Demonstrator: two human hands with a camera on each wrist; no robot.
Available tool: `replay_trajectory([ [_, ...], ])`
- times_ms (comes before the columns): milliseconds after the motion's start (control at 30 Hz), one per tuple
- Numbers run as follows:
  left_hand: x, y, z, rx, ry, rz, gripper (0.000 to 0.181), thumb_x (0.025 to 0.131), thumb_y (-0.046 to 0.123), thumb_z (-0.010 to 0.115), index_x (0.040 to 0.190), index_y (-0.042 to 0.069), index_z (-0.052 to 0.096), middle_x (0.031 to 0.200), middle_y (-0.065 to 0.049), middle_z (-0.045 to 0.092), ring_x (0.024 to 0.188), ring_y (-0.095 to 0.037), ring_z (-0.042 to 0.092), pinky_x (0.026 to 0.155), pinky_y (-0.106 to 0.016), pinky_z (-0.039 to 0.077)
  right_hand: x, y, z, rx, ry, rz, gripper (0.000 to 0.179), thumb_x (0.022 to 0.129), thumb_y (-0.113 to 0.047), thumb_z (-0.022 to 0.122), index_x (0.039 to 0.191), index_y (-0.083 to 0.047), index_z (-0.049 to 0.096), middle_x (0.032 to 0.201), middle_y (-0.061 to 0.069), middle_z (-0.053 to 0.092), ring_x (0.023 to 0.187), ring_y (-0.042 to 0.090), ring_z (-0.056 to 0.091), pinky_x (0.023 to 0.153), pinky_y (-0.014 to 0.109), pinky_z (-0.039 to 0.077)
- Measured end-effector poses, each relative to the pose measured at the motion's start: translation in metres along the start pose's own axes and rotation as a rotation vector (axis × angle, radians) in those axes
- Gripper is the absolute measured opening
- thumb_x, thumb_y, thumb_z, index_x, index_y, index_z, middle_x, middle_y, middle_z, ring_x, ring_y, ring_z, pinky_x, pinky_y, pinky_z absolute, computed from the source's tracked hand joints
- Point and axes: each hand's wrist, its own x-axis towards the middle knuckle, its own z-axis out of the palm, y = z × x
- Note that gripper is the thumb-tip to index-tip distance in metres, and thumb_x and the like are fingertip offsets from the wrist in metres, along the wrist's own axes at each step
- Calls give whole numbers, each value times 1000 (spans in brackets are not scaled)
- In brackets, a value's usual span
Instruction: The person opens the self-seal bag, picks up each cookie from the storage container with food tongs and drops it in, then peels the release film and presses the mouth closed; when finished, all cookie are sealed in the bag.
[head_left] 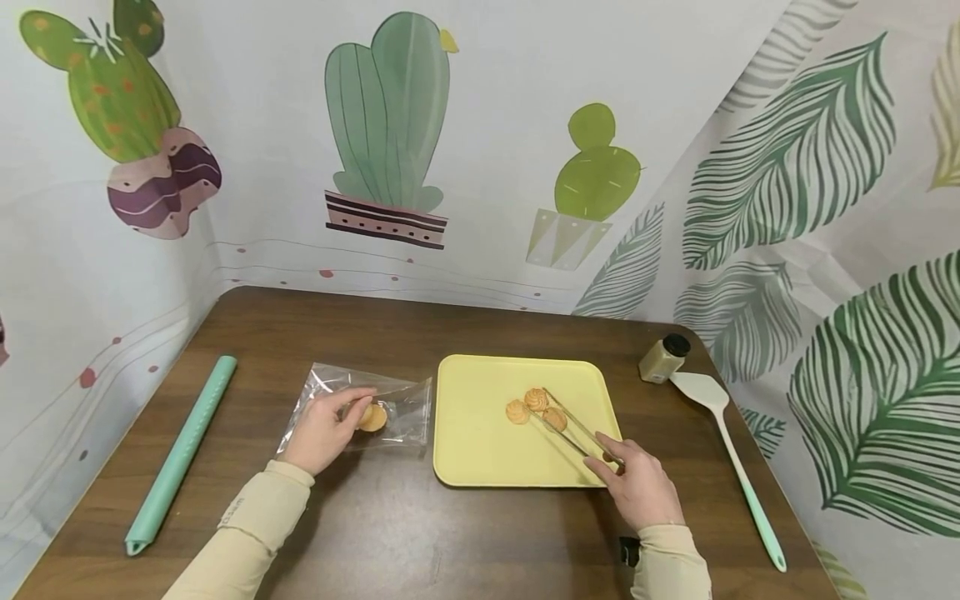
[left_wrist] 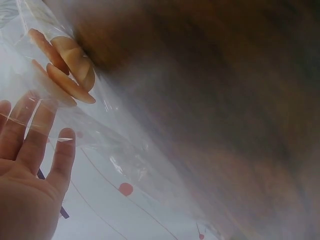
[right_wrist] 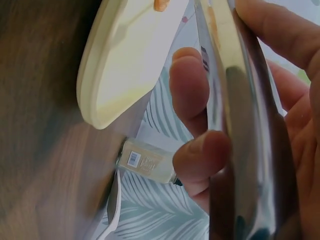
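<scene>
A clear plastic bag (head_left: 408,417) lies on the table with several round cookies (head_left: 375,419) in it. My left hand (head_left: 324,429) rests at the bag's left part, beside those cookies. In the left wrist view the fingers (left_wrist: 62,157) of this hand are nearly straight against the film, with the cookies just beyond the fingertips. My right hand (head_left: 643,483) grips metal tongs (head_left: 573,429) over a yellow tray (head_left: 480,454). Three swirled cookies lie on the tray: a left one (head_left: 517,411), a rear one (head_left: 536,399) and a right one (head_left: 555,419). The tongs' parted tips reach around the rear and right ones.
A green rolling pin (head_left: 180,458) lies at the table's left side. At the back right stands a small jar (head_left: 664,358) with a black lid, by a spatula (head_left: 720,417) with a pale green handle. Patterned cloth (head_left: 495,167) hangs behind the table.
</scene>
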Motion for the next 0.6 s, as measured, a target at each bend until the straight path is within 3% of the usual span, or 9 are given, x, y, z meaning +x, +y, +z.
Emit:
replay_trajectory([
  [400,-1,0,0,0,5,1,18,92,13,68,109,10,74,98,-6,74,40,1,29,41,-24,33,2,6,2,-16,-19,46,49,91,-35,69,132,-9,61,105,13,66,78,19,62,61,43,51],
  [600,-1,1,-1,0,6,-3,18,92,12,68,109,10,74,97,-6,74,40,2,29,41,-24,34,4,8,7,-20,-26,43,48,92,-36,67,131,-8,62,116,26,63,89,31,66,71,53,53],
])
